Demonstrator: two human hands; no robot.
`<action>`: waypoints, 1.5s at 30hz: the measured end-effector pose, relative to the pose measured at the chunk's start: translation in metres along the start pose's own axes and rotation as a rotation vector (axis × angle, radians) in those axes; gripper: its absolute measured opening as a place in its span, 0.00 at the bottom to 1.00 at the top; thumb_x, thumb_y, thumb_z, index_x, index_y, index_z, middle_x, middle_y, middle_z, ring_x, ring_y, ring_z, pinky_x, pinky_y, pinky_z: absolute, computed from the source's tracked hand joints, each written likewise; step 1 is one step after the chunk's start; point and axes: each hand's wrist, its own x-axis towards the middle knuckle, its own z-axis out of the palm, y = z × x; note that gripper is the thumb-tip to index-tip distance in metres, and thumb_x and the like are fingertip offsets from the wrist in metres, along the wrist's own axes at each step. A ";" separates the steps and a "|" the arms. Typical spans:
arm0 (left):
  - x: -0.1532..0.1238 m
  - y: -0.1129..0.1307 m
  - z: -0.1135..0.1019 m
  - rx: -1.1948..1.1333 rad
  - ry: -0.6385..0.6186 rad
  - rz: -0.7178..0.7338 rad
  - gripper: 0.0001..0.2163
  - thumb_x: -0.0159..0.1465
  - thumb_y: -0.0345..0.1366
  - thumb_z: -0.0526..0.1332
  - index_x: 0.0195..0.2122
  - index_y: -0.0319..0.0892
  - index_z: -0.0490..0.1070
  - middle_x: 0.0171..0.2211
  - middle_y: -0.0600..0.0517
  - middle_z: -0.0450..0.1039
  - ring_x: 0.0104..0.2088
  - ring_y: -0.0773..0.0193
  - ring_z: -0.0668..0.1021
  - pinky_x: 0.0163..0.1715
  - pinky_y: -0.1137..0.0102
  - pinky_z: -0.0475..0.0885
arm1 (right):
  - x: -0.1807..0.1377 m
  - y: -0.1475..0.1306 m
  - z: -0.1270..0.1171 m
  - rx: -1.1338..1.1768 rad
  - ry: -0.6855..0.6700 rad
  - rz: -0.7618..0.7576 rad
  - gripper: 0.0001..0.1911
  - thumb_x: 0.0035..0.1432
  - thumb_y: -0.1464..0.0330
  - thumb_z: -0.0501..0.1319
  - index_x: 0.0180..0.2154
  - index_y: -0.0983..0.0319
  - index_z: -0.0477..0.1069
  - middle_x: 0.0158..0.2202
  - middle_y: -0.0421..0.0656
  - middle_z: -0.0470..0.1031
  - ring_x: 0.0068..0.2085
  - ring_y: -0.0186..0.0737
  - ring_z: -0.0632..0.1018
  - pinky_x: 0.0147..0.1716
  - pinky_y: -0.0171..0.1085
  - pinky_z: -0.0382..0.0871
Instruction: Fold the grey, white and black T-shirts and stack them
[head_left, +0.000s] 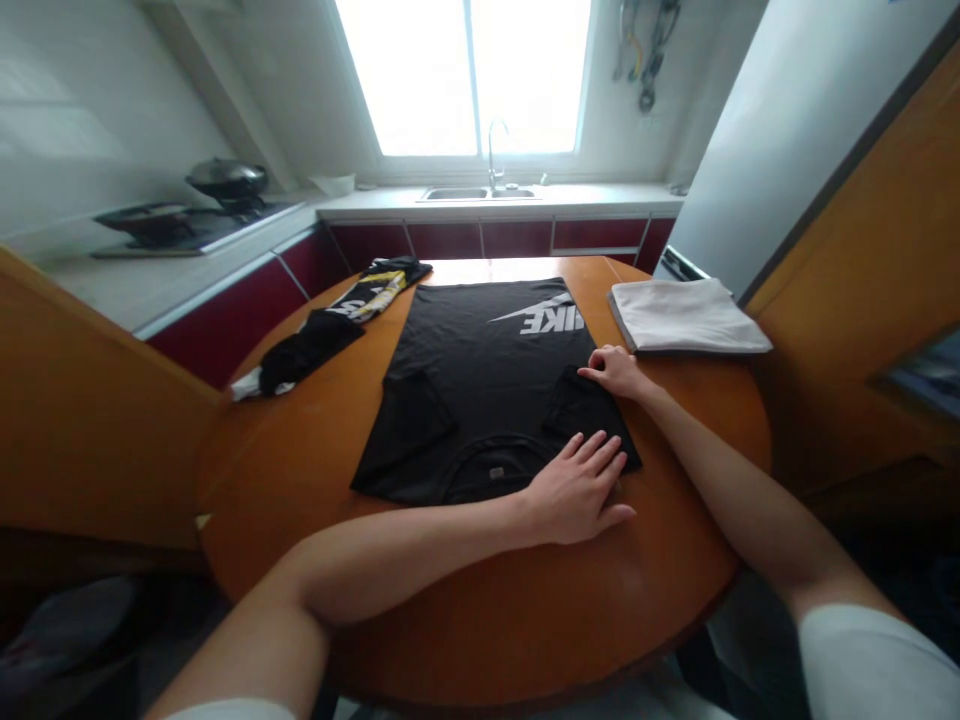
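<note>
A black T-shirt [487,365] with a white NIKE print lies spread on the table, its collar toward me and both sleeves folded inward over the body. My left hand [574,490] reaches across to the right and rests flat, fingers spread, on the shirt's near right shoulder; the palm's lower edge is over the bare wood. At the right side of the shirt, my right hand [616,371] has thumb and fingertips curled together on the edge of the folded right sleeve [581,403]. Part of that grip is hidden by the fingers.
The round wooden table [480,620] carries a rumpled pile of dark printed clothes [337,320] at the left and a folded white cloth [686,315] at the right. Beyond are a counter with a sink [480,193], a stove with pans [225,180], and a fridge [739,150].
</note>
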 end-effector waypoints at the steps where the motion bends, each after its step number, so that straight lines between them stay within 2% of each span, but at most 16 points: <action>1: 0.000 0.001 0.000 0.014 0.005 0.002 0.34 0.74 0.56 0.43 0.69 0.34 0.57 0.72 0.40 0.53 0.72 0.50 0.55 0.69 0.56 0.51 | 0.001 0.002 0.001 0.007 0.000 -0.002 0.16 0.57 0.53 0.66 0.29 0.59 0.76 0.39 0.46 0.78 0.45 0.48 0.75 0.41 0.43 0.63; 6: -0.002 0.003 0.003 0.083 0.018 0.009 0.35 0.73 0.57 0.44 0.69 0.33 0.58 0.71 0.40 0.55 0.71 0.49 0.57 0.68 0.56 0.52 | 0.006 0.017 0.008 0.099 0.004 -0.033 0.18 0.56 0.51 0.64 0.27 0.59 0.74 0.35 0.46 0.78 0.38 0.46 0.76 0.36 0.40 0.63; 11: -0.001 0.004 0.000 0.108 0.038 0.023 0.34 0.73 0.57 0.45 0.67 0.34 0.61 0.70 0.40 0.58 0.70 0.48 0.59 0.67 0.55 0.54 | 0.007 0.017 0.013 0.077 0.064 -0.036 0.20 0.53 0.49 0.65 0.28 0.59 0.75 0.35 0.46 0.79 0.38 0.47 0.77 0.34 0.40 0.63; 13: 0.000 0.005 -0.005 0.093 0.057 0.027 0.33 0.73 0.57 0.45 0.67 0.35 0.61 0.69 0.41 0.58 0.70 0.50 0.60 0.67 0.56 0.55 | 0.007 0.017 0.010 0.134 0.065 -0.049 0.21 0.55 0.48 0.63 0.28 0.59 0.76 0.34 0.47 0.79 0.37 0.46 0.77 0.35 0.40 0.64; 16: 0.004 0.001 -0.016 0.054 0.093 -0.028 0.32 0.74 0.56 0.43 0.68 0.37 0.61 0.69 0.42 0.59 0.70 0.52 0.60 0.67 0.58 0.56 | 0.008 0.021 0.002 0.308 0.075 -0.080 0.23 0.62 0.52 0.55 0.30 0.62 0.78 0.30 0.47 0.79 0.34 0.43 0.77 0.36 0.39 0.67; 19: 0.009 -0.008 -0.020 0.065 0.112 -0.144 0.31 0.75 0.54 0.42 0.68 0.35 0.60 0.69 0.40 0.58 0.71 0.52 0.59 0.67 0.58 0.56 | 0.009 0.027 -0.006 0.367 0.102 -0.046 0.20 0.63 0.60 0.53 0.33 0.64 0.79 0.29 0.46 0.79 0.33 0.43 0.77 0.37 0.39 0.68; 23: 0.012 -0.023 -0.009 0.114 0.055 -0.312 0.35 0.73 0.56 0.42 0.68 0.31 0.60 0.70 0.35 0.56 0.71 0.45 0.57 0.67 0.53 0.57 | 0.009 0.031 -0.008 0.295 0.094 -0.028 0.16 0.61 0.67 0.54 0.31 0.63 0.80 0.33 0.48 0.81 0.38 0.44 0.79 0.42 0.38 0.70; 26: 0.011 -0.027 0.000 0.119 0.029 -0.378 0.37 0.72 0.59 0.43 0.67 0.30 0.61 0.69 0.34 0.56 0.70 0.40 0.57 0.65 0.50 0.59 | 0.009 0.031 -0.007 0.217 0.078 -0.052 0.15 0.61 0.68 0.56 0.30 0.63 0.81 0.38 0.50 0.81 0.42 0.45 0.79 0.46 0.39 0.70; 29: 0.009 -0.027 0.003 0.119 0.054 -0.376 0.37 0.72 0.59 0.43 0.67 0.30 0.62 0.69 0.33 0.56 0.70 0.39 0.57 0.66 0.49 0.58 | 0.008 0.026 -0.010 0.135 0.083 -0.029 0.15 0.63 0.65 0.57 0.34 0.64 0.81 0.40 0.52 0.80 0.43 0.46 0.78 0.48 0.40 0.70; 31: 0.009 -0.027 0.003 0.118 0.064 -0.358 0.37 0.72 0.58 0.43 0.67 0.30 0.62 0.69 0.33 0.56 0.70 0.41 0.57 0.67 0.49 0.57 | 0.005 0.017 -0.012 0.104 0.143 -0.025 0.16 0.64 0.64 0.56 0.38 0.64 0.80 0.43 0.52 0.80 0.47 0.48 0.78 0.52 0.42 0.69; 34: 0.010 -0.028 0.003 0.115 0.069 -0.313 0.34 0.73 0.56 0.43 0.67 0.31 0.61 0.70 0.34 0.55 0.71 0.45 0.56 0.67 0.51 0.55 | -0.004 -0.008 -0.011 0.113 0.211 -0.130 0.20 0.68 0.65 0.50 0.47 0.63 0.79 0.51 0.52 0.78 0.55 0.48 0.75 0.59 0.43 0.65; 36: 0.010 -0.029 0.003 0.106 0.058 -0.299 0.34 0.74 0.56 0.43 0.67 0.31 0.61 0.70 0.34 0.55 0.71 0.46 0.57 0.68 0.52 0.55 | -0.012 -0.026 -0.004 0.099 0.147 -0.224 0.24 0.70 0.64 0.46 0.56 0.64 0.74 0.59 0.52 0.73 0.62 0.46 0.70 0.63 0.44 0.61; 39: 0.010 -0.030 0.004 0.089 0.046 -0.304 0.35 0.73 0.57 0.43 0.67 0.30 0.60 0.69 0.34 0.56 0.71 0.46 0.57 0.68 0.52 0.55 | -0.023 -0.045 0.008 -0.012 -0.070 -0.263 0.30 0.71 0.59 0.46 0.68 0.66 0.60 0.71 0.52 0.57 0.71 0.49 0.57 0.69 0.52 0.50; 42: 0.009 -0.030 0.004 0.083 0.057 -0.307 0.36 0.73 0.57 0.43 0.68 0.30 0.58 0.70 0.34 0.55 0.71 0.47 0.56 0.68 0.53 0.55 | -0.028 -0.049 0.016 -0.114 -0.217 -0.220 0.36 0.71 0.53 0.46 0.72 0.67 0.50 0.74 0.53 0.46 0.74 0.51 0.48 0.70 0.57 0.42; 45: 0.009 -0.030 0.003 0.085 0.064 -0.306 0.36 0.73 0.57 0.43 0.68 0.29 0.57 0.70 0.33 0.55 0.71 0.46 0.55 0.68 0.52 0.54 | -0.027 -0.047 0.016 -0.146 -0.247 -0.204 0.38 0.71 0.50 0.42 0.73 0.66 0.47 0.74 0.52 0.43 0.74 0.48 0.45 0.70 0.55 0.40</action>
